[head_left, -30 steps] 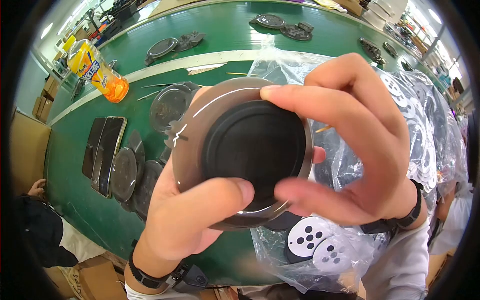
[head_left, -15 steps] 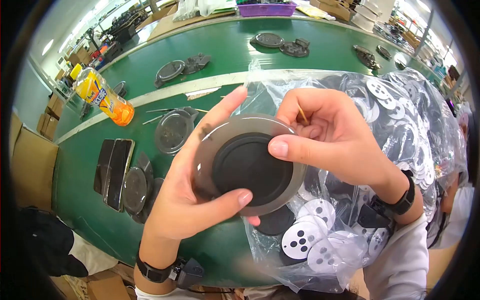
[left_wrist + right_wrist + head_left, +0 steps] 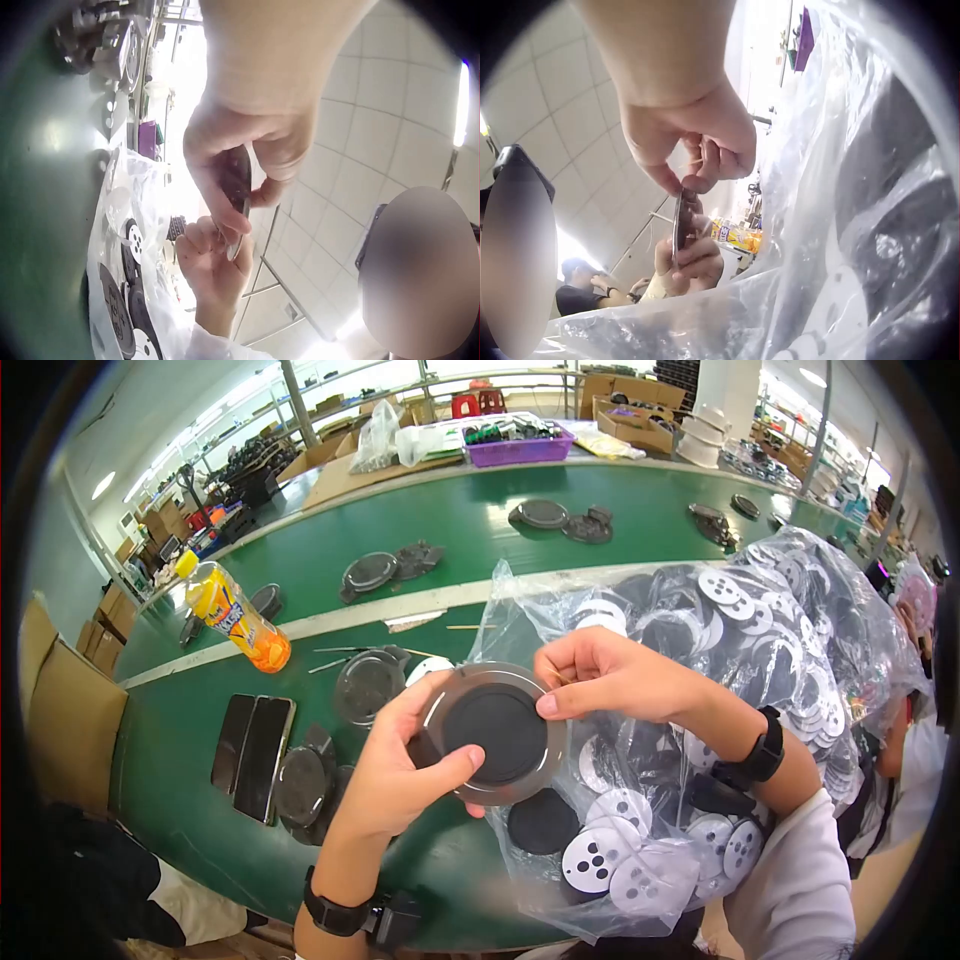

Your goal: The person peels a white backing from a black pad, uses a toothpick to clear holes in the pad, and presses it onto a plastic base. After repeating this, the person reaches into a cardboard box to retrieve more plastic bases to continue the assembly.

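In the head view the left hand (image 3: 400,765) grips a round translucent grey cover (image 3: 552,760) by its left side, thumb on the black disc (image 3: 490,735) set in its middle. The right hand (image 3: 620,675) pinches the cover's upper right edge between thumb and curled fingers, and a thin wooden stick (image 3: 560,676) shows among those fingers. Seen edge-on in the left wrist view, the cover (image 3: 238,180) lies between the left hand (image 3: 247,142) and the right hand (image 3: 217,270). The right wrist view has the right hand (image 3: 690,135) at the rim of the cover (image 3: 681,225).
A clear plastic bag (image 3: 655,650) of white and black discs lies right. Left are two phones (image 3: 264,745), grey covers (image 3: 302,785) and an orange drink bottle (image 3: 235,617). More covers (image 3: 370,572) lie beyond the pale strip, with a purple basket (image 3: 520,452) at the back.
The cover and both hands look farther from the head camera and lower. The right fingers, spread around the disc a second ago, are now curled with the thumb at the rim.
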Tool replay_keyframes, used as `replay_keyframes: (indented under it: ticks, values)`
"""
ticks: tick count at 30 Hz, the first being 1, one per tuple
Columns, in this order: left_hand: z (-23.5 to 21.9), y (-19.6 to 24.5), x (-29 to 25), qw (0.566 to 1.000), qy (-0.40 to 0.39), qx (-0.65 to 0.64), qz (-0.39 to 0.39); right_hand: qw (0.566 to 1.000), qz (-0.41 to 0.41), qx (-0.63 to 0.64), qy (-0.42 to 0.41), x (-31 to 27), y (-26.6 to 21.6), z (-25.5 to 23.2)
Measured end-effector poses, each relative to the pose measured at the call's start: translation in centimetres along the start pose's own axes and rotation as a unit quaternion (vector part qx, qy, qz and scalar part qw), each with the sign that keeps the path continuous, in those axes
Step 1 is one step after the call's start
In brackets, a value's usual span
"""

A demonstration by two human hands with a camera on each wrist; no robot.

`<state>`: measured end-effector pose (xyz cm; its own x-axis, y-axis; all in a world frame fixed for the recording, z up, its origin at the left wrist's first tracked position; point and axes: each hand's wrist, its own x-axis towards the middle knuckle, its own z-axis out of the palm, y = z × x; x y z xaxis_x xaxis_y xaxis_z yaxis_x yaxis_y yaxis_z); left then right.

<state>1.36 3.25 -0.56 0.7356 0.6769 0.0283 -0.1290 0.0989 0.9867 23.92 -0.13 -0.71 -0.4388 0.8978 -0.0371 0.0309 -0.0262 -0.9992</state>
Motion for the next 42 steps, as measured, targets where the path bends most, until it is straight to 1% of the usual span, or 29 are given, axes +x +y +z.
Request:
replay_keyframes:
  ticks: [1,3,4,5,7,9,10,13,15,17,18,19,20,21,23,24,25,27,28,30,31,33,34,35,37,38,39,41,42]
  values:
    - [-0.2,0.0,0.1,1.000,0.001,0.002,0.009,1.000,-0.004,-0.008,-0.002,0.1,-0.3,-0.2]
    - [-0.5,-0.1,0.2,0.992,0.077,-0.093,0.041,0.985,0.042,0.146,0.079,0.3,-0.7,-0.3]
    - [-0.5,0.3,0.2,0.985,0.134,-0.092,0.063,0.980,0.020,0.176,0.093,0.6,-0.8,-1.4]
    - [-0.8,0.3,0.2,0.984,0.135,-0.092,0.064,0.976,-0.019,0.168,0.140,1.3,-0.6,-2.7]
    - [-1.8,-0.2,0.3,0.960,0.235,-0.045,0.146,0.945,-0.048,0.225,0.232,3.0,-1.9,-4.2]
    - [-1.9,-0.3,0.3,0.954,0.243,-0.057,0.164,0.942,0.013,0.229,0.243,4.0,-2.9,-6.4]
    - [-1.9,-0.3,0.4,0.949,0.261,-0.030,0.172,0.947,0.023,0.174,0.268,4.2,-2.9,-6.5]
    - [-2.7,-0.5,0.4,0.940,0.288,-0.014,0.185,0.969,0.046,0.131,0.204,3.9,-2.0,-6.5]
    - [-3.2,-0.9,0.8,0.919,0.330,0.076,0.202,0.979,0.047,0.093,0.173,3.1,-1.7,-5.4]
    - [-3.8,-1.1,1.1,0.908,0.349,0.083,0.218,0.988,-0.004,0.046,0.150,2.3,-1.2,-4.5]
    - [-4.2,-1.2,1.2,0.892,0.350,0.192,0.211,0.990,0.000,-0.003,0.143,2.0,-1.2,-4.1]
    - [-4.6,-1.4,1.3,0.867,0.345,0.298,0.200,0.990,0.005,-0.001,0.140,1.5,-1.5,-3.3]
    - [-5.2,-1.7,1.3,0.830,0.333,0.408,0.182,0.988,-0.006,-0.084,0.126,0.8,-2.1,-2.2]
    - [-4.9,-1.4,1.1,0.832,0.334,0.407,0.175,0.980,-0.018,-0.166,0.112,0.4,-2.1,-1.4]
    - [-3.8,-0.2,0.5,0.812,0.195,0.527,0.159,0.974,-0.041,-0.204,0.087,-0.5,-0.9,-0.1]
    - [-3.4,-0.3,0.4,0.859,0.110,0.478,0.147,0.972,-0.020,-0.218,0.082,-1.0,-0.9,1.1]
    - [-2.2,0.1,-0.4,0.868,0.039,0.487,0.092,0.970,0.002,-0.231,0.076,-1.3,-1.0,1.9]
    - [-1.5,-0.7,-1.6,0.811,-0.074,0.572,0.098,0.972,-0.003,-0.226,0.070,-1.6,-1.1,2.5]
    - [-1.1,-0.8,-1.5,0.812,-0.077,0.571,0.093,0.972,-0.009,-0.225,0.061,-1.6,-0.9,2.7]
    - [0.1,-1.1,-1.2,0.874,-0.129,0.466,0.038,0.972,-0.015,-0.231,0.037,-1.4,-0.2,2.9]
    - [0.6,-1.5,-1.1,0.875,-0.132,0.464,0.033,0.970,-0.027,-0.242,0.013,-1.2,0.1,3.0]
    - [1.4,-2.5,-1.1,0.853,-0.139,0.493,0.103,0.968,-0.013,-0.250,0.001,-1.1,0.3,3.0]
    - [1.9,-3.1,-1.1,0.853,-0.174,0.477,0.121,0.983,-0.022,-0.181,0.000,-0.9,0.6,2.8]
    - [2.7,-3.6,-1.4,0.846,-0.169,0.486,0.137,0.993,-0.032,-0.111,-0.002,-0.7,0.8,2.7]
    - [3.9,-3.7,-1.7,0.835,-0.152,0.519,0.099,0.998,-0.024,-0.051,0.003,-0.7,0.3,2.2]
    - [3.9,-3.6,-1.8,0.835,-0.152,0.520,0.099,1.000,-0.015,0.007,0.009,-0.8,0.0,2.0]
    - [3.8,-3.5,-1.9,0.835,-0.144,0.519,0.112,1.000,-0.015,0.008,0.010,-0.7,0.1,1.9]
    - [3.6,-2.9,-1.7,0.835,-0.139,0.517,0.127,0.994,-0.097,0.047,-0.002,-0.5,0.2,1.6]
    - [3.4,-2.2,-1.5,0.845,-0.105,0.515,0.094,0.994,-0.098,0.046,0.000,-0.5,0.1,1.5]
